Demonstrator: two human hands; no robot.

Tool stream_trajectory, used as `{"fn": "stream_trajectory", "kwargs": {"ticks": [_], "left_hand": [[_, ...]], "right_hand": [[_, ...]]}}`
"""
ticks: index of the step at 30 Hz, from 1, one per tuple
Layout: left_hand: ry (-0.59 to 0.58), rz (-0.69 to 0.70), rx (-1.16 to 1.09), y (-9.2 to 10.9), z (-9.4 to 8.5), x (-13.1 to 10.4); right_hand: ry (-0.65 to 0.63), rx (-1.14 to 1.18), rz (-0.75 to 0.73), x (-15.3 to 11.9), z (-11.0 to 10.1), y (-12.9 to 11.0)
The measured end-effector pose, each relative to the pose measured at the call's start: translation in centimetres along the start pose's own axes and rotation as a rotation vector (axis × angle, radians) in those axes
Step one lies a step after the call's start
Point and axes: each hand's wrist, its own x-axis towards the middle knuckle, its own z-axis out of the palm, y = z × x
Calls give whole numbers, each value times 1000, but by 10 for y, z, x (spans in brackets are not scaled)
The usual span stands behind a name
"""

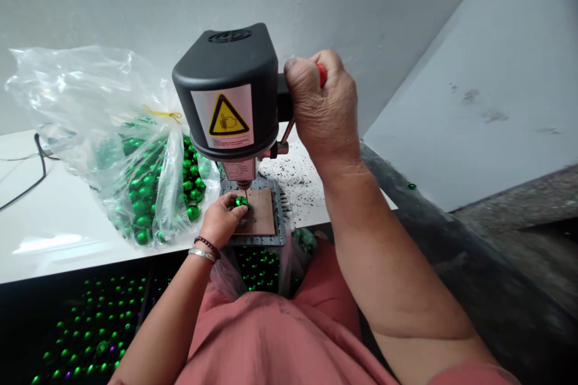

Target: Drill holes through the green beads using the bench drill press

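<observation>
Between the thumb and fingers of my left hand is a shiny green ball, held on a brown wooden board directly under the drill bit. The bit comes down at the ball's edge; whether it touches cannot be made out. My right hand is wrapped around the red-ended feed handle on the right side of the black drill press. A yellow warning label is on the front of the machine's housing. Below the board lies the grey slotted base.
A clear plastic bag full of green balls leans left of the drill press. Dark shavings litter the white table. More green balls are below the table edge, and one ball lies on the floor at right.
</observation>
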Motion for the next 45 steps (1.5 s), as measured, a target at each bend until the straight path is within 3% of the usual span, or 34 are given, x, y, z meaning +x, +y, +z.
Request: {"fn": "stream_trajectory", "kwargs": {"ticks": [5, 9, 20, 27, 35, 40, 45], "left_hand": [[69, 72, 229, -3, -3, -3], [93, 78, 236, -4, 0, -2], [25, 111, 501, 6, 4, 5], [11, 164, 513, -3, 4, 9], [15, 207, 507, -5, 4, 7], [-3, 208, 488, -4, 3, 6], [-1, 194, 501, -2, 2, 4]], "right_hand": [[3, -22, 13, 0, 1, 0], [-7, -48, 16, 0, 0, 0], [-12, -2, -18, -1, -1, 1], [-34, -11, -53, -6, -6, -3], [18, -209, -269, -51, -25, -8], [83, -383, -455, -86, -29, 6], [127, -398, -487, -103, -25, 19]]}}
